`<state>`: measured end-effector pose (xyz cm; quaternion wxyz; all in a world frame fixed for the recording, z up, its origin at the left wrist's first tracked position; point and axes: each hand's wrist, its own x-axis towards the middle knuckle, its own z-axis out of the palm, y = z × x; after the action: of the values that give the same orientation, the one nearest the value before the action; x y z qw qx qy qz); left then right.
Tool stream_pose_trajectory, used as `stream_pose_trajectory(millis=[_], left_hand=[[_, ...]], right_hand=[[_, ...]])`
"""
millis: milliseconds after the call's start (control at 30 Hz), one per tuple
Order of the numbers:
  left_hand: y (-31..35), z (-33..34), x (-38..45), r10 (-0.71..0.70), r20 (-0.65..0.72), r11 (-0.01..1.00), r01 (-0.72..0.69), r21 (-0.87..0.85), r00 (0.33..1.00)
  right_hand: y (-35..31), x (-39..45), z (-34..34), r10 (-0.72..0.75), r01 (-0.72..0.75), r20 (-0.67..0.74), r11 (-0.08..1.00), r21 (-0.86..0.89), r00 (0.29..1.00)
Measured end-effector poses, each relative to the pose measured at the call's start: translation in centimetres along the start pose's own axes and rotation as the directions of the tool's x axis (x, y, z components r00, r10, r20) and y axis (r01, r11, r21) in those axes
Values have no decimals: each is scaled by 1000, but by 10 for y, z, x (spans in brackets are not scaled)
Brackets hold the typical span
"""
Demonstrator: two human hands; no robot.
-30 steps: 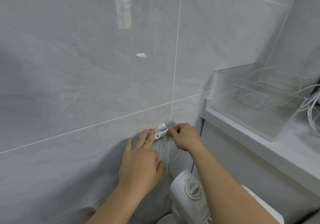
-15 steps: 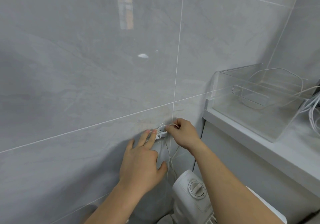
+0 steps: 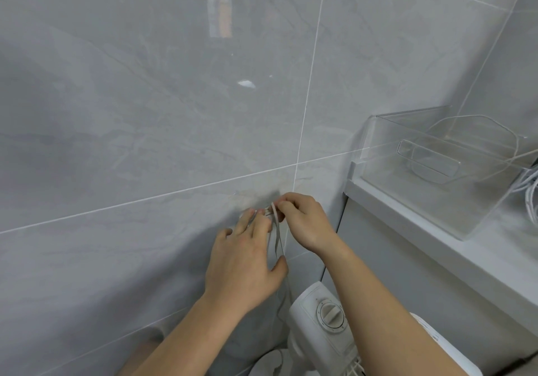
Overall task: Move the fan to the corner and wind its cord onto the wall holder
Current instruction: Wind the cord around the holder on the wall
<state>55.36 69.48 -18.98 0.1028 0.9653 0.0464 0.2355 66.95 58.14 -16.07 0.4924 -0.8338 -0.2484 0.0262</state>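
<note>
Cord (image 3: 276, 230) now looped, right hand (image 3: 305, 224) shifted leftward

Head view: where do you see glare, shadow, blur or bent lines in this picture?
Head view: the glossy wall tiles mirror a pale bright strip near the top and a small white glint lower down; a soft shadow lies under the left hand; the cord at the right hand looks smeared by motion; the wide lens bends the shelf edge.

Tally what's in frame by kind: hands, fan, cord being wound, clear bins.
Hands: 2, left hand with fingers on the wall by the holder, right hand pinching the cord
Fan: 1, white fan
Cord being wound: 1, cord
Clear bins: 1, clear bin
Total: 5
</note>
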Motion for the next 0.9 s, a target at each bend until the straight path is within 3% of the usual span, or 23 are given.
stream_pose_trajectory(millis=[333, 667, 900], left_hand=[[-12, 6, -4, 48, 50, 999, -49, 14, 998], [-21, 3, -8, -173, -70, 951, 149, -271, 982], [-30, -7, -9, -213, -58, 958, 196, -209, 975]], right_hand=[[1, 4, 9, -41, 41, -20, 999, -20, 999], [2, 1, 9, -47, 46, -9, 998, -49, 999], [2, -2, 6, -65, 63, -29, 995, -82, 997]])
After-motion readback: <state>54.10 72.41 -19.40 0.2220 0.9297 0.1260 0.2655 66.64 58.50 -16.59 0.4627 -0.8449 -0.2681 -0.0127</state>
